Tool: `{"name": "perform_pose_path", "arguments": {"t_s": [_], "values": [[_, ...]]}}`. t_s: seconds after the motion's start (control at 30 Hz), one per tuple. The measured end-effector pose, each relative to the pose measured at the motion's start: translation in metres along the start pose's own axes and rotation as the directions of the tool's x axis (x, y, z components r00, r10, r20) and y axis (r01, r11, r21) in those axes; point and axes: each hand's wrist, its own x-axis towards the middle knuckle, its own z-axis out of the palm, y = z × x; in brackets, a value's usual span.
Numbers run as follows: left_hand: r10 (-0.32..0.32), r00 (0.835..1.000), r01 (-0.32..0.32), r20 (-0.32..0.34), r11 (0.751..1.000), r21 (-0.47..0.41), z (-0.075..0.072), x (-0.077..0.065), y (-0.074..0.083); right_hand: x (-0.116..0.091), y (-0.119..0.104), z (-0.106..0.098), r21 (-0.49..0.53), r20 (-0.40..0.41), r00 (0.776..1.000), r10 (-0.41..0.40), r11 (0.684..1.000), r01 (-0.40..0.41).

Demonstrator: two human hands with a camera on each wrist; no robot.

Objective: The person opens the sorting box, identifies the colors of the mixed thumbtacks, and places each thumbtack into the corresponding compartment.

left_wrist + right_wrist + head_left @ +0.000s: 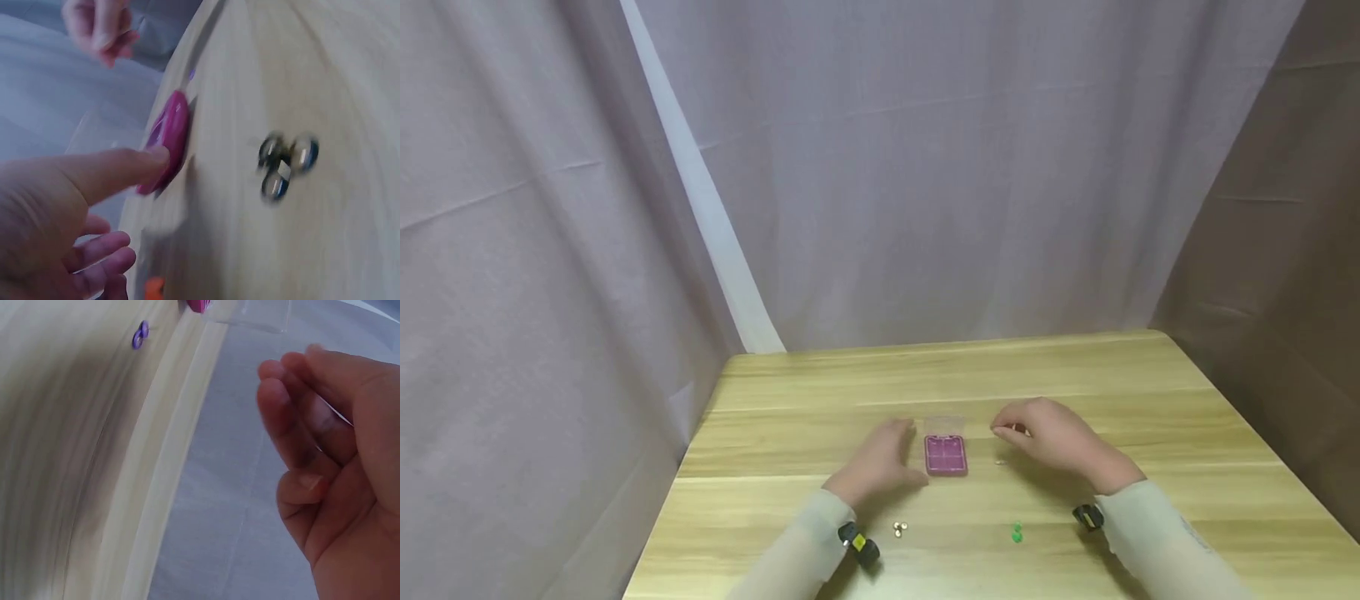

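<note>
A small pink case (946, 457) with divided compartments stands on the table, its transparent lid (943, 425) raised at the back. Beside its left side is my left hand (883, 462), fingers apart. In the left wrist view the thumb (134, 164) lies against or just in front of the case (178, 125). To the right of the case, my right hand (1048, 433) is raised above the table with bent fingers (275, 400). Its fingertips are close together; whether something small is between them is hidden. Two small purple round pieces (140, 335) lie below it.
Several small gold round pieces (899, 528) lie near the left wrist. Small green pieces (1017, 532) lie on the right. An orange piece (154, 289) shows at the left wrist view's bottom edge. Grey curtains (970, 167) hang behind the wooden table (820, 383).
</note>
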Motion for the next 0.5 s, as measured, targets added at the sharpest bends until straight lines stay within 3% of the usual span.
{"name": "perform_pose_path", "arguments": {"t_s": [0.23, 0.5], "values": [[0.027, 0.996, -0.026, -0.089, 1.0, 0.009, -0.026, -0.014, -0.019, -0.021, 0.007, -0.003, 0.052, 0.122, 0.992, -0.015, 0.999, 0.008], [-0.047, 0.982, 0.043, -0.183, 0.999, -0.024, -0.048, -0.029, -0.047, -0.042, 0.011, -0.009, 0.161, 0.291, 0.951, -0.102, 0.985, 0.057]]}}
